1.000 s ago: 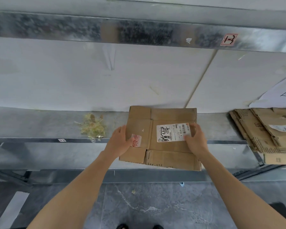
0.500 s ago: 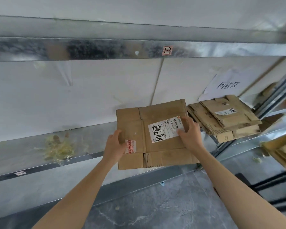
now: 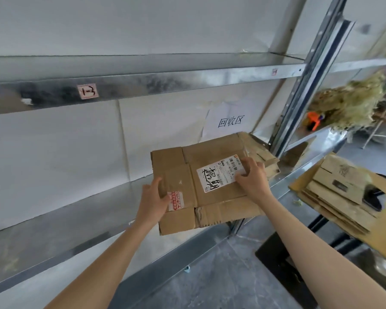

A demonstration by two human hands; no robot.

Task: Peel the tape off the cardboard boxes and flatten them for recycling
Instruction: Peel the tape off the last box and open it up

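At frame centre, one flattened cardboard box (image 3: 210,190) is gripped by two hands: the left hand (image 3: 153,200) clasps its left edge, the right hand (image 3: 252,180) presses its one white label (image 3: 221,172). Right, a stack of flattened boxes (image 3: 341,195).

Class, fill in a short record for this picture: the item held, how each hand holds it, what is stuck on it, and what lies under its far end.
Item held: flattened cardboard box
Left hand: grips its left edge
Right hand: on the white shipping label
Also stuck on: red-printed tape
Under its far end: stack of flattened cardboard on the metal shelf
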